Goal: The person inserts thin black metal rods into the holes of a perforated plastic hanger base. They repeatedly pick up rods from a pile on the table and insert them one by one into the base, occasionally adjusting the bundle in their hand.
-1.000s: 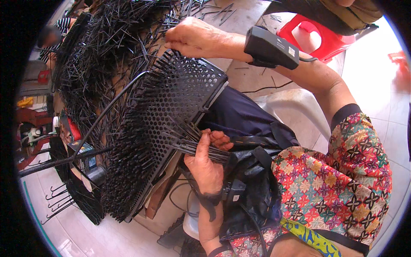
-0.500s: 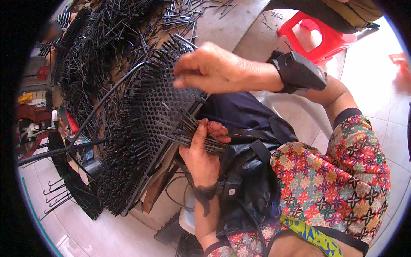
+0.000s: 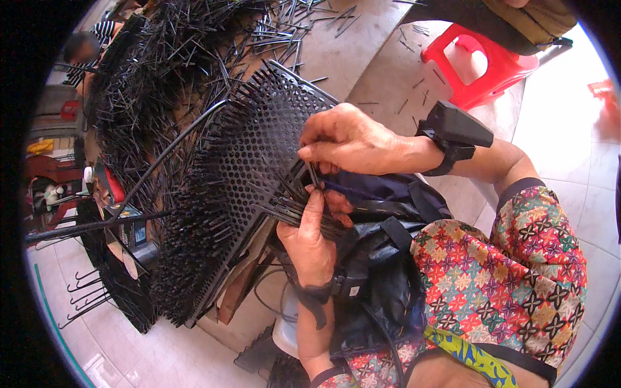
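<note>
Leaving the panel (image 3: 255, 142), your right hand (image 3: 352, 143) pinches a strip (image 3: 314, 173), joining your left hand (image 3: 310, 244), clamped around the bundle (image 3: 283, 211).

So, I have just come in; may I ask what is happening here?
A person's left hand grips a bundle of thin dark sticks beside a black perforated panel, while the right hand seems to pinch a stick just above that bundle. Many dark sticks already stand in the panel; the holes nearer the hands look unfilled. Beyond it lies a loose heap of similar sticks.
</note>
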Available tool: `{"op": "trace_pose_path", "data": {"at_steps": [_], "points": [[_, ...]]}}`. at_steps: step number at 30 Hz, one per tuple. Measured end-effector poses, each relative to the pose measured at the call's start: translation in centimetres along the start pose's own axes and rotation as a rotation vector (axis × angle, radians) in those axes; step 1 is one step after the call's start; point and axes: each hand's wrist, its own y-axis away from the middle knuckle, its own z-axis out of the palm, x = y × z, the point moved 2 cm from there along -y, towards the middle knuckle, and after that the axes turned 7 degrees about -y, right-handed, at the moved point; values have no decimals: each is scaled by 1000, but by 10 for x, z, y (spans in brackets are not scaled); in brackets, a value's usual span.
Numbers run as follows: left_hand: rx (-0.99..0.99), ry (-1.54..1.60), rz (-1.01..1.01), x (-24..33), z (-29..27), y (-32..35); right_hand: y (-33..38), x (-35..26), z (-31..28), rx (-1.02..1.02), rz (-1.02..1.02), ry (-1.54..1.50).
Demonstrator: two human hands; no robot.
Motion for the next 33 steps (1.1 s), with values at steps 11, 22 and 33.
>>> {"op": "trace_pose_path", "data": {"at_steps": [11, 22, 33], "points": [[14, 81, -71, -9, -6, -2, -53, -27, -44, 390, -706, 68], [17, 174, -51, -11, -7, 1, -88, -28, -44, 389, -1118, 713], [37, 195, -106, -14, -6, 0, -92, -22, -36, 173, -729, 1374]]}}
